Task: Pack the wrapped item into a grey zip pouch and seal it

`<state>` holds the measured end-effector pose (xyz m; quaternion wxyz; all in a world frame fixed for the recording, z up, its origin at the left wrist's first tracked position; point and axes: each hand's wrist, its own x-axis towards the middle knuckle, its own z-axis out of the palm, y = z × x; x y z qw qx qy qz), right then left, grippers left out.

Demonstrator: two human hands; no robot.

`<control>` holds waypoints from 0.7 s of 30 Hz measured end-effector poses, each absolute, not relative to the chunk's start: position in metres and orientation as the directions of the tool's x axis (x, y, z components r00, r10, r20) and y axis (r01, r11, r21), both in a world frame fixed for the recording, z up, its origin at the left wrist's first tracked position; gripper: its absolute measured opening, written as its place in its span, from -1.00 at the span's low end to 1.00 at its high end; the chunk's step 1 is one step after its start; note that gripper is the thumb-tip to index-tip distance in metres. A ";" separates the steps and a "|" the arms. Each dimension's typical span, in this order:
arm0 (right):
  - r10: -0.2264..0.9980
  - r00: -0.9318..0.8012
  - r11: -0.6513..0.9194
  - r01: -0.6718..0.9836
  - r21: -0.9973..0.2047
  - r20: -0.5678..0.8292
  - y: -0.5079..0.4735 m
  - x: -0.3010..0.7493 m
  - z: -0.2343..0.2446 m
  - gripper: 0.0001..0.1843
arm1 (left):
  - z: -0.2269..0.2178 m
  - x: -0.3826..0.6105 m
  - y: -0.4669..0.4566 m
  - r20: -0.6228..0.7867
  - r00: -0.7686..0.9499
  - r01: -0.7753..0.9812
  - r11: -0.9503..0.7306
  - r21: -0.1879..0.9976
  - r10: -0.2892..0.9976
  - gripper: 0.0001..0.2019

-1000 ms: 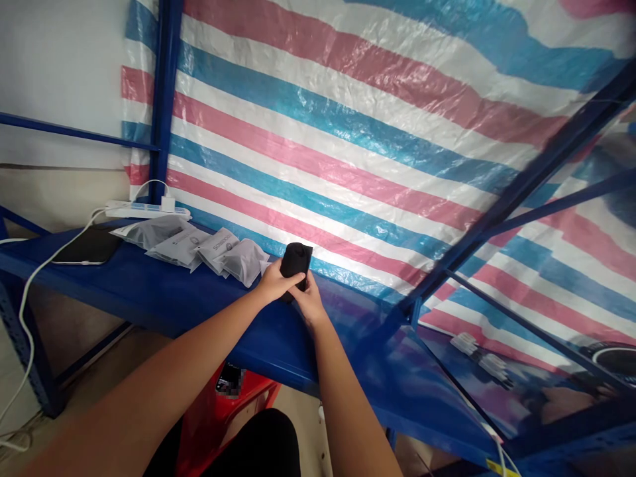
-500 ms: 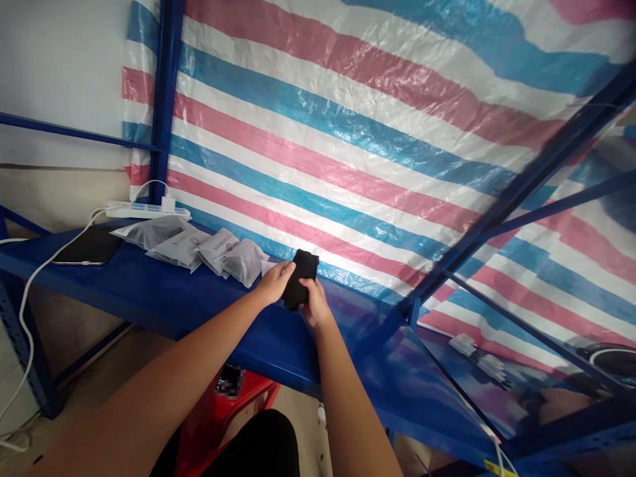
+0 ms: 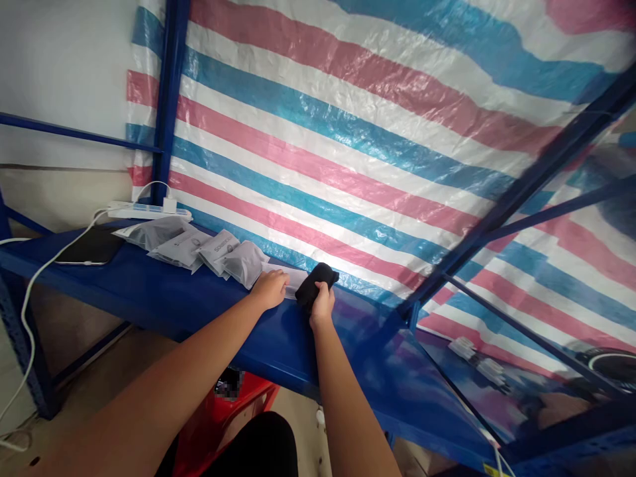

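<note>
My right hand (image 3: 322, 306) is closed around a folded black cloth piece (image 3: 315, 283), tilted to the right just above the blue shelf (image 3: 163, 298). My left hand (image 3: 269, 289) rests on a flat clear plastic bag (image 3: 294, 278) lying on the shelf, fingers curled over its left end. The two hands are apart, the bag between them. To the left of my left hand lie several grey packed bags (image 3: 199, 248) in an overlapping row.
A black phone (image 3: 88, 247) lies on the shelf's left end, a white cable running off it. A white power strip (image 3: 148, 212) sits by the blue upright post. A striped tarp (image 3: 358, 132) backs the shelf. A red crate (image 3: 223, 407) stands below. Blue braces cross at right.
My left hand has let go of the black cloth piece and dropped onto the clear bag. My right hand has carried the cloth right and down, tilting it toward flat.
</note>
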<state>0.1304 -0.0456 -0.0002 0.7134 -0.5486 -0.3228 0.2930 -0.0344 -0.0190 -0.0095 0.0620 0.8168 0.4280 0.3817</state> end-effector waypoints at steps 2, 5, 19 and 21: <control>0.787 0.590 0.260 -0.051 -0.964 0.181 -0.048 0.128 0.001 -0.67 | -0.008 -0.034 -0.017 0.593 0.305 0.647 -0.619 0.446 0.745 -0.81; 0.831 0.519 0.290 -0.095 -0.952 0.201 -0.051 0.125 0.004 -0.66 | -0.006 -0.035 -0.015 0.629 0.209 0.622 -0.598 0.506 0.749 -0.84; 0.989 -0.145 -0.011 -0.158 -0.987 0.012 -0.070 0.117 0.011 -0.54 | 0.002 -0.042 -0.014 0.635 -0.076 0.534 -0.506 0.677 0.769 -0.75; 0.988 -0.157 -0.015 -0.143 -0.990 0.008 -0.070 0.119 0.013 -0.54 | 0.003 -0.044 -0.012 0.647 -0.107 0.512 -0.516 0.686 0.755 -0.75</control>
